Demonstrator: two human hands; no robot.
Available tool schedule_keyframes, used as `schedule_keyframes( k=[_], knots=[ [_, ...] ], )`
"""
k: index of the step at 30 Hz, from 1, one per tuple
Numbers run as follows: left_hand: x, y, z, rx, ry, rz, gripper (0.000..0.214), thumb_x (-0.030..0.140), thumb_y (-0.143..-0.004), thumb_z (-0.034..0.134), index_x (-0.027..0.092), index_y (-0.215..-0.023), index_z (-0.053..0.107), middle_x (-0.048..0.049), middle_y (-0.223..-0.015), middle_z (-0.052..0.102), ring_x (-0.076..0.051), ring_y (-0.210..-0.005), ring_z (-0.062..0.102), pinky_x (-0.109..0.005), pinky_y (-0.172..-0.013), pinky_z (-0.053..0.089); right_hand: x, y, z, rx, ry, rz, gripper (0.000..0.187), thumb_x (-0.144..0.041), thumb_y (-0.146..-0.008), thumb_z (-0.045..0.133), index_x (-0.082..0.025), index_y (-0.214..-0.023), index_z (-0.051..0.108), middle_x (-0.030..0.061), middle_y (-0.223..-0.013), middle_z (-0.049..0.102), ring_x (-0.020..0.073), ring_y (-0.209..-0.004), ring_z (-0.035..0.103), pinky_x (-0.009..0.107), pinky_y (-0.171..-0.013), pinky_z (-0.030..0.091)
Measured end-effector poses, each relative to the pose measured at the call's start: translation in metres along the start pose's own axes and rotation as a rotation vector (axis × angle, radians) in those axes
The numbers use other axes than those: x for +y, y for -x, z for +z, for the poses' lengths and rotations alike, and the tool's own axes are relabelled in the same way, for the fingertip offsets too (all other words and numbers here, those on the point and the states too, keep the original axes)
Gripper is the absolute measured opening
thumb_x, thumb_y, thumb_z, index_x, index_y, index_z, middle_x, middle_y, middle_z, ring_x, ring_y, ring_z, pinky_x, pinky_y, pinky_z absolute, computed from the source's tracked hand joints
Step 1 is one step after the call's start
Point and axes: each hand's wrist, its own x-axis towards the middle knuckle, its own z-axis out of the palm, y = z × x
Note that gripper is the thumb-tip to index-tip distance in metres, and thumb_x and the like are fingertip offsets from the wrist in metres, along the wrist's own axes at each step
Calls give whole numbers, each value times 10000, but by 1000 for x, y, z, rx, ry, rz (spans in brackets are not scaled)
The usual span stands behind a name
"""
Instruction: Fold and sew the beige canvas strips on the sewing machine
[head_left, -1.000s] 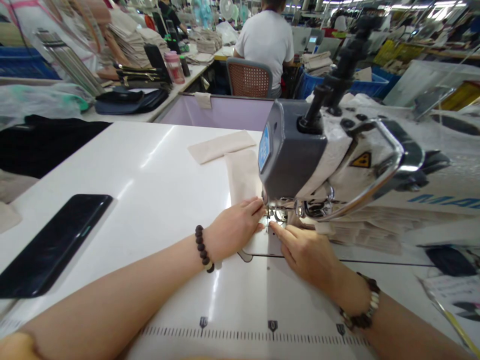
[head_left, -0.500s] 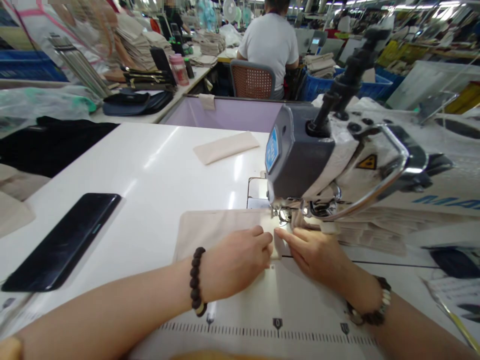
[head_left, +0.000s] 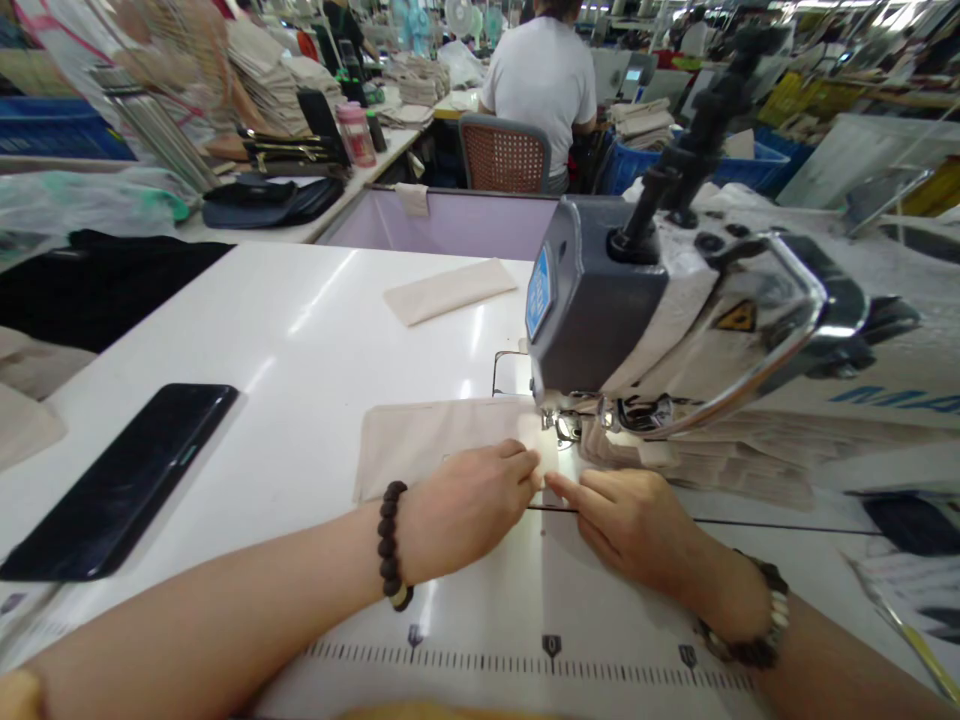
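- At lower center, the beige cloth panel (head_left: 442,448) lies flat on the white bench (head_left: 300,330), its right end running under the presser foot (head_left: 559,420) of the sewing machine (head_left: 592,320).
- The panel's left edge stops well short of the black phone (head_left: 112,480), with a wide stretch of white bench between them.
- The left hand (head_left: 469,515) lies palm-down on the panel's near edge, wrist low, with a dark bead bracelet (head_left: 390,545) on the wrist; its grip is open, pressing rather than clamping.
- The right hand (head_left: 630,530) sits just right of it, with its fingers (head_left: 570,488) stretched toward the needle area; its grip is also apart, with no pinch visible.
- The 2 hands nearly meet just in front of the presser foot.
- A printed ruler scale (head_left: 525,660) runs along the bench below both hands.
- To the right of the machine, a pile of sewn cloth pieces (head_left: 720,470) sits close against it.
- Further up, a folded cloth strip (head_left: 450,290) lies near the bench's far edge.
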Motion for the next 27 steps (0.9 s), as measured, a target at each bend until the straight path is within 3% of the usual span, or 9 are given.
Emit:
schedule_keyframes(
  k=[5, 11, 17, 27],
  knots=[
    [-10, -4, 0, 73, 20, -8, 221, 86, -879, 417, 73, -1058, 545, -143, -1065, 578, -226, -1066, 510, -341, -885, 471, 3, -1, 7, -30, 91, 95, 351, -115, -847, 383, -107, -1140, 578, 13, -642, 588, 112, -529, 516, 252, -452, 285],
    [-25, -11, 1, 140, 37, -18, 230, 96, -891, 407, 65, -1069, 549, -148, -1178, 550, -199, -1155, 480, -326, -1010, 399, 0, -5, 9, -51, 136, 201, 404, -111, -799, 405, -113, -1164, 578, 30, -709, 639, 128, -569, 569, 248, -449, 303],
    [-36, -17, 6, 221, 45, -53, 272, 118, -923, 357, 56, -1115, 540, -141, -1197, 556, -174, -1158, 486, -296, -1032, 375, -2, -7, 7, -63, 119, 222, 414, -102, -783, 414, -121, -1159, 586, 22, -734, 652, 152, -594, 604, 267, -457, 325],
    [-40, -16, 13, 215, -8, -47, 311, 97, -917, 340, 59, -1186, 491, -153, -1271, 512, -183, -1237, 421, -317, -1046, 362, -2, -6, 7, -70, 103, 226, 419, -105, -784, 408, -128, -1166, 579, 26, -728, 649, 135, -600, 596, 239, -486, 361]
  ],
)
